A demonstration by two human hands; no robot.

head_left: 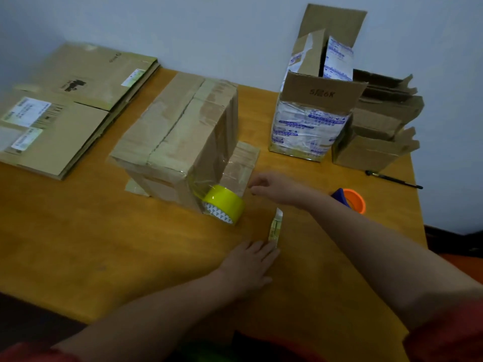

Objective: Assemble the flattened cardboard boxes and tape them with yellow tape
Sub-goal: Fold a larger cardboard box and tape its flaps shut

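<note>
An assembled cardboard box [177, 137] lies on the wooden table [104, 244], its seams covered with tape. A roll of yellow tape [224, 205] leans against its near right corner, with a strand running from the roll up to the box. My right hand [271, 188] hovers beside the box's bottom flap [243, 163] with fingers curled and thumb and forefinger close together; what they pinch, if anything, is unclear. My left hand [248, 265] lies flat on the table, its fingertips touching a small crumpled strip [275, 227].
Flattened cardboard boxes [55, 137] are stacked at the left. An open-topped box wrapped in printed tape [308, 126] and a second open box [376, 145] stand at the right rear. An orange and blue tape dispenser [351, 199] and a dark pen-like tool [394, 180] lie near the right edge.
</note>
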